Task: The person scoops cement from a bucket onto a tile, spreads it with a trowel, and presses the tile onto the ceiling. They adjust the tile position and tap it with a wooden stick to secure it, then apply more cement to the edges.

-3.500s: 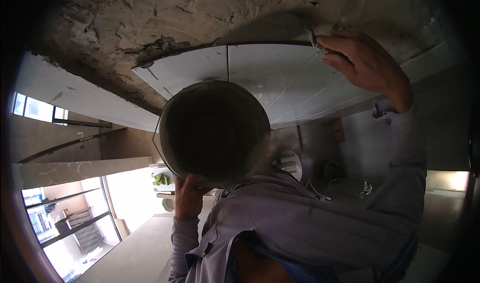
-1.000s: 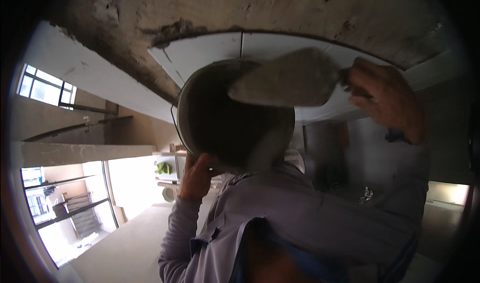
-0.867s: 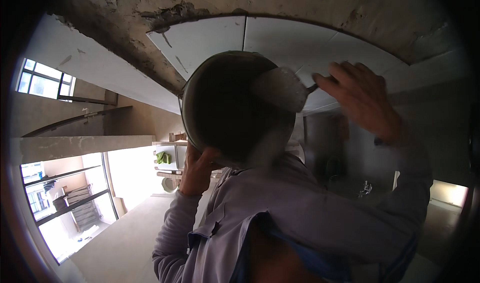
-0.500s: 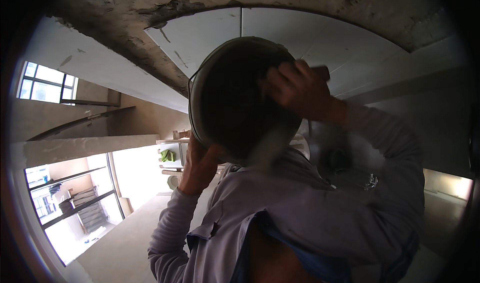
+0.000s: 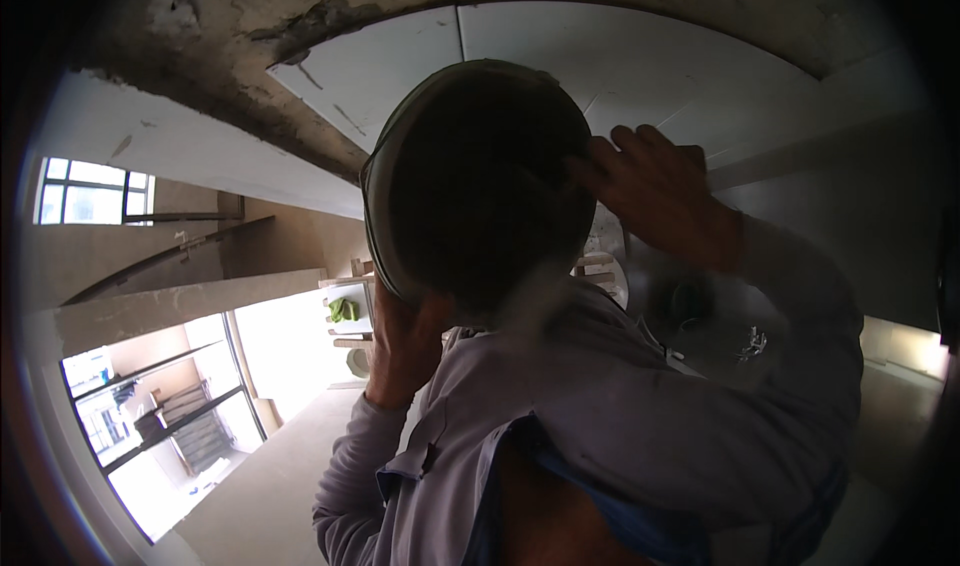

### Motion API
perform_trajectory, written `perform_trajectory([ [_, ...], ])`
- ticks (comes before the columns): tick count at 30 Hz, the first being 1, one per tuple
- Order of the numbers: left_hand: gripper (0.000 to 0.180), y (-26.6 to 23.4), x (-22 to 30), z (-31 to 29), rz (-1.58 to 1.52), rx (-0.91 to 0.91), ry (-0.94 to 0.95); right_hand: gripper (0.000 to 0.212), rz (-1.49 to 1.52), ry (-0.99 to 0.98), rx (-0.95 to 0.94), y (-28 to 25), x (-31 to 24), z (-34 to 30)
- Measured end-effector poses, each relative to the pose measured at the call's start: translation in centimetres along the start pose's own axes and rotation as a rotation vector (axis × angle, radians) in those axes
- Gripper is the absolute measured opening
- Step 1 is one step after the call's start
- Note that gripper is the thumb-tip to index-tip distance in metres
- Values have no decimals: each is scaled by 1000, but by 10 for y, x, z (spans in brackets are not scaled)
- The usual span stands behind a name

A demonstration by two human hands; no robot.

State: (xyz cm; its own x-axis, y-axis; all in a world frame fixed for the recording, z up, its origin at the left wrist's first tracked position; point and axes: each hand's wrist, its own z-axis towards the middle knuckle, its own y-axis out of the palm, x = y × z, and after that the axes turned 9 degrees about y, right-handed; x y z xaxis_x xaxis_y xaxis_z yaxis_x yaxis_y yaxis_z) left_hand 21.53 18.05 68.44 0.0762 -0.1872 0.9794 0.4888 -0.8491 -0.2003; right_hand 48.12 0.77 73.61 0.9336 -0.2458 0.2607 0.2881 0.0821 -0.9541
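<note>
A dark round bucket (image 5: 480, 196) with a thin wire handle along its left side is held up in front of my chest, its wide mouth facing me. The inside is too dark to make out. My left hand (image 5: 405, 341) grips the bucket at its lower left rim, fingers partly hidden. At the right side of the mouth is my right hand (image 5: 660, 191), closed around a tool whose dark handle end sticks out past the knuckles. The tool's other end is lost in the bucket's shadow.
Pale flat tiles (image 5: 620, 76) line the wall ahead, below rough plaster (image 5: 200, 16). Windows (image 5: 95, 191) are at the left. A bright green cloth-like thing (image 5: 343, 309) lies on a white surface with wooden slats, left of my left hand. A dark rounded object (image 5: 685, 304) is below my right hand.
My right hand has moved right, from over the bucket's mouth to its right rim. The bucket sits slightly farther left and higher in view, still in my left hand.
</note>
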Motion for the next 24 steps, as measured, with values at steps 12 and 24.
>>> perform_trajectory([
  [12, 65, 16, 24, 4, -92, 5, -78, 48, 405, -27, -214, 44, -12, -14],
  [24, 67, 17, 4, 11, -50, 22, 44, 32, 1033, 152, -123, 80, -10, -34],
])
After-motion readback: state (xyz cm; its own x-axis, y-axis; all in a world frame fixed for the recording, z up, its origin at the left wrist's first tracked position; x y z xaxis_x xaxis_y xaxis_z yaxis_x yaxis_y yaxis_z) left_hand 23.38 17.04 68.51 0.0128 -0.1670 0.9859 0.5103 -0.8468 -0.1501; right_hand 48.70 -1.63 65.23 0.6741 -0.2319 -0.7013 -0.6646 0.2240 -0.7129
